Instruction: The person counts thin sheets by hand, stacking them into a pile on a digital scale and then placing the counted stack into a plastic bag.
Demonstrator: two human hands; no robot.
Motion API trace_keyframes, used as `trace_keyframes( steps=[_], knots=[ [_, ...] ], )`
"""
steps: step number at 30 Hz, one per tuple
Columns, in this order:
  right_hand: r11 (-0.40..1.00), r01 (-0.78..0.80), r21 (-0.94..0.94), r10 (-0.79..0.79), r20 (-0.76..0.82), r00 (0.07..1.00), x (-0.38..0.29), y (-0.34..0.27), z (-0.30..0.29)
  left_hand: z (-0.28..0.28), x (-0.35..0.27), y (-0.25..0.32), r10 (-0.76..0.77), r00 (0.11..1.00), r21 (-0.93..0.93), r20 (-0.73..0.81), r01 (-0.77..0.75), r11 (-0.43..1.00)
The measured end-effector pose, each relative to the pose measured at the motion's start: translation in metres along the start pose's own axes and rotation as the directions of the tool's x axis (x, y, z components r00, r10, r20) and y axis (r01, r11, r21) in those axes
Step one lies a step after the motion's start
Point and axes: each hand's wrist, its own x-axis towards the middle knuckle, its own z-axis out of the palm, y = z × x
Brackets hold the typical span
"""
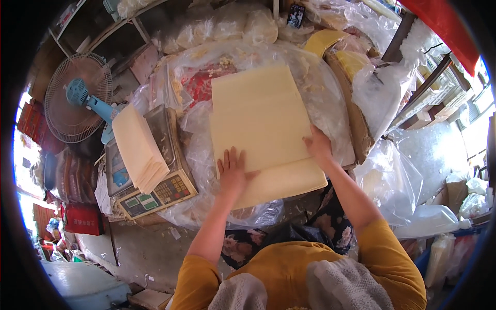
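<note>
Pale yellow, thin flat sheets (259,124) overlap in front of me on a plastic-covered work surface. Their front end appears folded over and reaches past the surface's near edge. My left hand (233,170) rests palm down on the sheets near their left edge, fingers spread and thumb pointing right. At the right edge, my right hand (320,146) has its thumb on top of the sheets; whether its other fingers pinch the edge cannot be seen. To the left, a folded stack of similar sheets (137,149) lies on a digital weighing scale (174,190).
A blue fan (79,97) stands behind the scale. Clear plastic sheeting (317,89) covers the work surface, with crumbs on a red patch (209,79). An open cardboard box (354,116) borders it on the right. Filled plastic bags (228,29) line the back.
</note>
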Motion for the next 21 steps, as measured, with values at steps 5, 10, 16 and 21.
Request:
trace_keyframes(
  steps=[5, 10, 16, 21],
  knots=[
    [0.649, 0.523, -0.552, -0.605, 0.042, 0.795, -0.016, 0.024, 0.041, -0.004, 0.002, 0.011, 0.039, 0.997, 0.064, -0.063, -0.035, 0.997],
    [0.721, 0.552, -0.419, -0.551, 0.138, 0.823, -0.035, -0.022, 0.029, -0.036, 0.006, -0.023, 0.085, 0.996, 0.073, 0.018, -0.086, 0.994],
    [0.748, 0.662, 0.044, -0.647, 0.271, 0.713, -0.077, -0.133, -0.011, -0.097, 0.007, 0.012, 0.316, 0.936, 0.000, -0.153, -0.320, 0.947],
    [0.380, 0.920, -0.094, -0.924, -0.083, 0.373, -0.084, -0.139, -0.048, -0.076, 0.003, -0.013, -0.679, 0.634, -0.899, -0.370, -0.060, 0.434]
  ],
)
